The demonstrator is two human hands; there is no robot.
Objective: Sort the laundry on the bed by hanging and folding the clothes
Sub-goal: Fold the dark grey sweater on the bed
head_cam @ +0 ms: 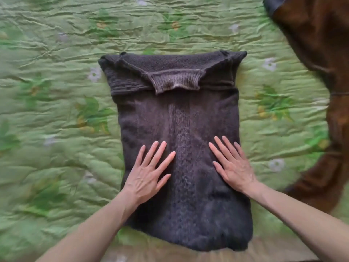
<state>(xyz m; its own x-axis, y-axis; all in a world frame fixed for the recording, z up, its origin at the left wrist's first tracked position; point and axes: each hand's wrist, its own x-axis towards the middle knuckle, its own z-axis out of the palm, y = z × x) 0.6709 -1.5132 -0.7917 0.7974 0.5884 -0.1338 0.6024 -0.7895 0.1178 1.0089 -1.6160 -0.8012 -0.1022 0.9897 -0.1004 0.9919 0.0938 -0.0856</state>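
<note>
In the middle of the frame a dark grey knitted sweater lies flat on the bed, folded into a tall rectangle with its sides tucked in. Its wool looks thick and fuzzy, with a raised cable pattern running down the centre. At the upper end the ribbed collar, paler than the rest, spreads across the fold, and the shoulder corners stick out a little wider than the body below. The lower hem reaches close to the near edge of the bed at the bottom of the frame.

The left hand lies flat on the lower left part of the sweater, fingers straight and spread, palm down on the wool. The right hand lies flat on the lower right part in the same manner, fingers straight and fanned toward the upper left. Neither hand grips anything. The cable strip shows between them.

The bed is covered by a green quilted bedspread, shiny and creased, printed with leaves and pale flowers. It is bare on the left side of the frame and above the sweater. Along the right edge of the frame a brown garment of soft, plush-looking cloth lies in a long curve, apart from the sweater, with a strip of green between them.
</note>
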